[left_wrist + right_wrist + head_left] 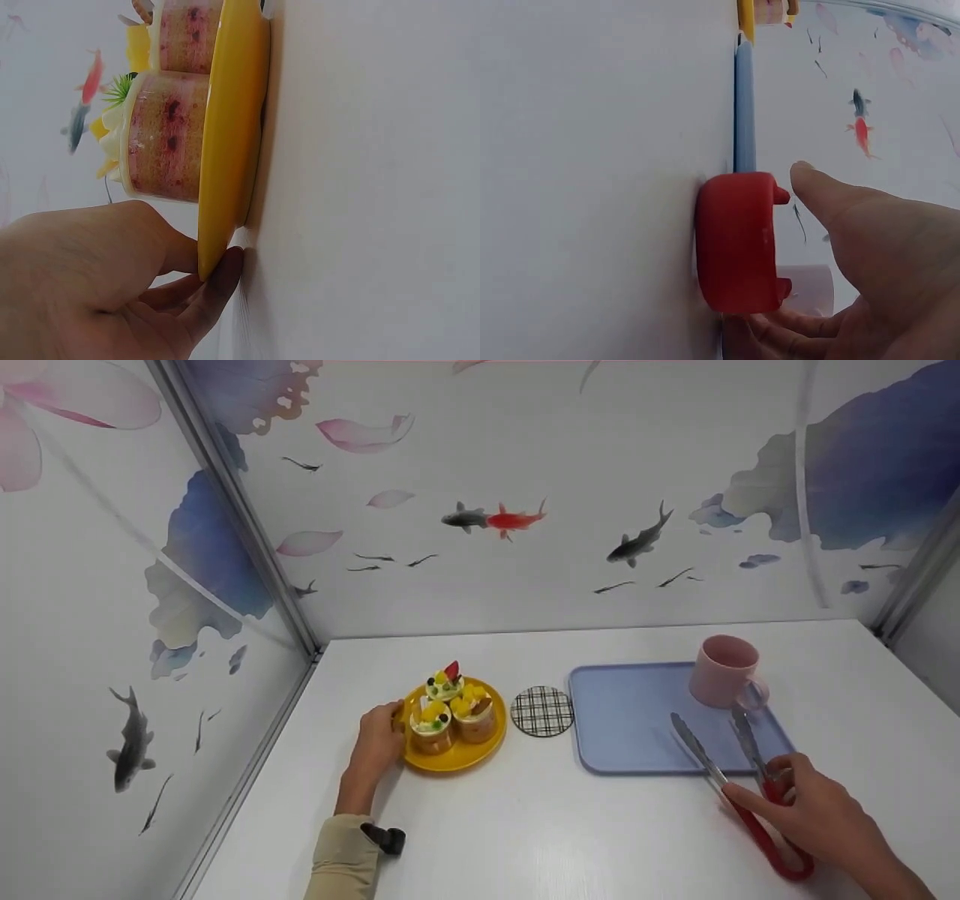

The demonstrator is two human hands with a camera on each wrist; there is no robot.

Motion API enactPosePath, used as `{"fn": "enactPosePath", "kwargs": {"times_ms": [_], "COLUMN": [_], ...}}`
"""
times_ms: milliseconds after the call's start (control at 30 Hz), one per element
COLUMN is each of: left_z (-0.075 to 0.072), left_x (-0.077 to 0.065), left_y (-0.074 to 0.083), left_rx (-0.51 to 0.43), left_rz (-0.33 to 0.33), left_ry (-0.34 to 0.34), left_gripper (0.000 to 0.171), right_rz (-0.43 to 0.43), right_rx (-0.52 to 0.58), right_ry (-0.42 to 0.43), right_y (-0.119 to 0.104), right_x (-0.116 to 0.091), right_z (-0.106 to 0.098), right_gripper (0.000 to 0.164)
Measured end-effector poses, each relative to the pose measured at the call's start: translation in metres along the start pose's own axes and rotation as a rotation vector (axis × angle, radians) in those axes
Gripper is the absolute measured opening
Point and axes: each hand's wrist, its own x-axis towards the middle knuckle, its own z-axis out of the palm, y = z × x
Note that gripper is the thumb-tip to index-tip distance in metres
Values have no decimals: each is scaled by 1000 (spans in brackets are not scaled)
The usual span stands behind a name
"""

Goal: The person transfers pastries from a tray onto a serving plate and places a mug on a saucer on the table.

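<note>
In the head view my left hand (381, 739) holds the left rim of a yellow plate (450, 763). The left wrist view shows the thumb over the rim and fingertips (229, 266) beneath it, close to the table. Three cake cups topped with cream and fruit, such as the front-left cup (431, 727), stand on the plate. My right hand (817, 806) is around the red handles of metal tongs (750, 825), thumb by the left arm and fingers curled at the right one. Their spread tips lie over a blue tray (622, 735), pointing away from me.
A pink mug (721, 671) stands upright at the tray's back right, its handle near the right tong tip. Between plate and tray lies a round checked coaster (541, 711). Printed wall panels (525, 585) rise behind and left of the white table (510, 832).
</note>
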Motion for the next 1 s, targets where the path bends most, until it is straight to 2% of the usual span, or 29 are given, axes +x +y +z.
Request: {"fn": "enactPosePath", "kwargs": {"times_ms": [267, 633, 733, 1000], "left_z": [1, 0, -1, 0], "left_x": [-1, -1, -1, 0], "left_y": [-3, -3, -3, -3], "left_rx": [5, -13, -30, -32], "left_rz": [22, 32, 19, 15], "left_ry": [7, 13, 8, 5], "left_gripper": [55, 55, 56, 58], "right_rz": [-83, -155, -168, -195], "right_rx": [31, 132, 169, 251], "right_ry": [178, 364, 389, 380], "right_y": [6, 8, 8, 5], "right_x": [6, 26, 32, 46], "right_z": [-9, -23, -27, -32], "right_gripper": [98, 77, 73, 70]}}
